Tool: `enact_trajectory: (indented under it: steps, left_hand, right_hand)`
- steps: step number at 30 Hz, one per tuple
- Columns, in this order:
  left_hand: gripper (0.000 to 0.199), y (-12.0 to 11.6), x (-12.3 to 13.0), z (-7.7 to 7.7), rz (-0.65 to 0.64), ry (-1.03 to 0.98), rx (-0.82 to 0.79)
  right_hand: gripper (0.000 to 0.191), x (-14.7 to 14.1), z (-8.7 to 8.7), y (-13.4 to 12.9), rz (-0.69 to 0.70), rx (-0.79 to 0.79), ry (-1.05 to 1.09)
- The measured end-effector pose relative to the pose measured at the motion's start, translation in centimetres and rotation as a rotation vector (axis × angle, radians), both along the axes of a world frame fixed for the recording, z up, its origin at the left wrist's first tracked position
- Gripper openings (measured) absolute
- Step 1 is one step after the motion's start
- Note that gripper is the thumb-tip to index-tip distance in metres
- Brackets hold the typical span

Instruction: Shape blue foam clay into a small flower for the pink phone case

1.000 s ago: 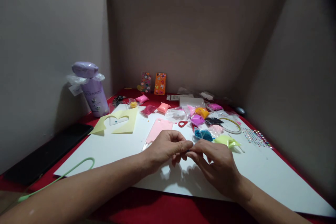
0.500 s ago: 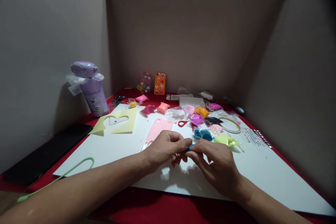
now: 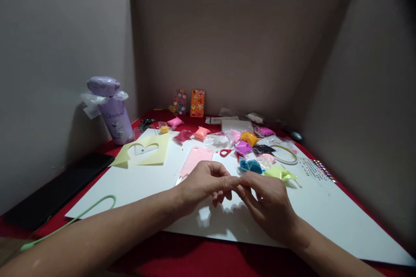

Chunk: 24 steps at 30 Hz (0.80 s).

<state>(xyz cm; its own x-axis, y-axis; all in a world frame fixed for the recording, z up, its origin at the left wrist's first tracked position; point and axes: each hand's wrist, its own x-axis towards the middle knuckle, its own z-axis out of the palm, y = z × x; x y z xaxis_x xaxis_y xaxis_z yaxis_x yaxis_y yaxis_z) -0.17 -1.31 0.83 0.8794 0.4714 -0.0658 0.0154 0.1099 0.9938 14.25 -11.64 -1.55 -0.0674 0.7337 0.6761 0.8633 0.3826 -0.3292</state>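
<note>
My left hand [image 3: 209,183] and my right hand [image 3: 266,199] meet over the white board [image 3: 325,220], thumbs and fingertips pinched together. Between them is a small piece of blue clay, now covered by the fingers. Just beyond my right hand lie an opened packet of blue clay [image 3: 251,165] and a yellow-green clay packet [image 3: 280,174]. A phone case partly coated in pink clay [image 3: 196,158] rests behind my left hand, its near end hidden.
Several bagged clays, including an orange one [image 3: 248,139], sit at the back near a tape roll [image 3: 286,155] and a gem sheet [image 3: 316,169]. Yellow paper with a heart cutout [image 3: 159,151], a purple bottle [image 3: 117,121] and a black phone-like slab [image 3: 58,190] stand or lie leftward. Two decorated cases [image 3: 197,104] lean behind.
The fingertips have closed in on each other, and the bit of blue clay that showed between them is now hidden. Both hands stay in nearly the same place.
</note>
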Motion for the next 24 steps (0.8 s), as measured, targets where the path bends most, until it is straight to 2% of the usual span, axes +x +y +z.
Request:
enact_trajectory:
  steps: [6, 12, 17, 24]
  left_hand:
    - [0.033, 0.08, 0.04, -0.35, -0.033, -0.052, -0.125]
    - [0.032, 0.23, 0.12, -0.49, -0.008, -0.075, -0.09]
    - [0.026, 0.14, 0.14, -0.46, 0.016, -0.089, -0.075]
    - [0.023, 0.04, 0.09, -0.07, 0.041, -0.064, -0.07]
  right_hand:
    - [0.017, 0.36, -0.04, 0.26, 0.1, -0.035, 0.045]
    - [0.016, 0.37, -0.01, 0.19, 0.061, -0.05, 0.013]
    - [0.016, 0.29, 0.2, 0.06, 0.117, -0.024, 0.051]
    - [0.014, 0.18, 0.31, 0.04, 0.085, 0.007, 0.031]
